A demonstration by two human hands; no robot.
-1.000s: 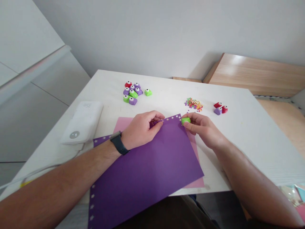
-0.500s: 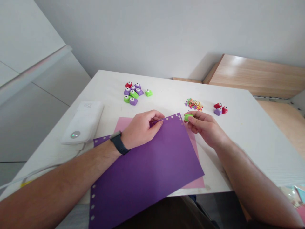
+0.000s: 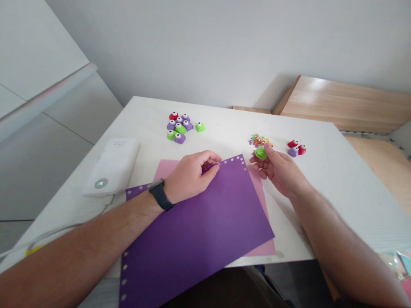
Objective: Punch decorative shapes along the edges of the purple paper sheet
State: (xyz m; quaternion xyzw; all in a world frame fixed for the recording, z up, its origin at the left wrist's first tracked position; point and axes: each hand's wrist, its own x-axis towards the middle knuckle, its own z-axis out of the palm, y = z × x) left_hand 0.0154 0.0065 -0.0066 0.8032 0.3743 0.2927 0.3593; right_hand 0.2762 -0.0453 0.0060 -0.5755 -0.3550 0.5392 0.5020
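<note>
My left hand (image 3: 196, 173) pinches the far edge of a purple sheet of paper (image 3: 205, 231) between thumb and fingers. Star-shaped holes run along that edge, round the far right corner and down the left side. Beyond the right corner, my right hand (image 3: 279, 169) grips a small green craft punch (image 3: 260, 153), its slot side showing and clear of the paper. Under the purple sheet lies a pink sheet (image 3: 261, 248), showing at the right and far left. Just behind the right hand is a pile of small coloured paper cutouts (image 3: 258, 140).
A cluster of red, purple and green craft punches (image 3: 180, 128) stands at the back, with one green punch (image 3: 200, 126) apart from it. Three more punches (image 3: 297, 148) sit at the right. A white power bank (image 3: 112, 167) with a cable lies left on the white table (image 3: 321, 192).
My right hand has turned the green punch over, so its slot faces me, and shifted it slightly right, away from the paper's edge. My left hand keeps its hold on the purple sheet.
</note>
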